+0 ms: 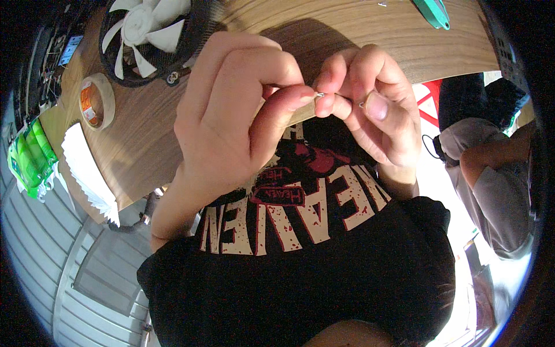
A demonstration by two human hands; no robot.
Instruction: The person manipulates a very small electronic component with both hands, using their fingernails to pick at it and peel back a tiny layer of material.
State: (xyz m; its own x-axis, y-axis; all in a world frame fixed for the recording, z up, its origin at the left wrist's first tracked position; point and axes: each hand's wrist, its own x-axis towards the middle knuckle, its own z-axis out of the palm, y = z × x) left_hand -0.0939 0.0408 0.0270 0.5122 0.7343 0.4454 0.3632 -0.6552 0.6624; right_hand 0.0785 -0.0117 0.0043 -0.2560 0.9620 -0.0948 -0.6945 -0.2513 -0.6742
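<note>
Metal piece (320,94) barely visible between fingertips (305,96)

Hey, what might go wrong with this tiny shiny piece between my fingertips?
The tiny shiny piece could slip, since only fingertips of the left hand and right hand seem to support it. If dropped, it might bounce off the table or land on the patterned black shirt, becoming hard to spot.

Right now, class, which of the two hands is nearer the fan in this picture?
The left hand: it appears right beside the fan, whereas the right hand appears farther off, toward the green object.
</note>
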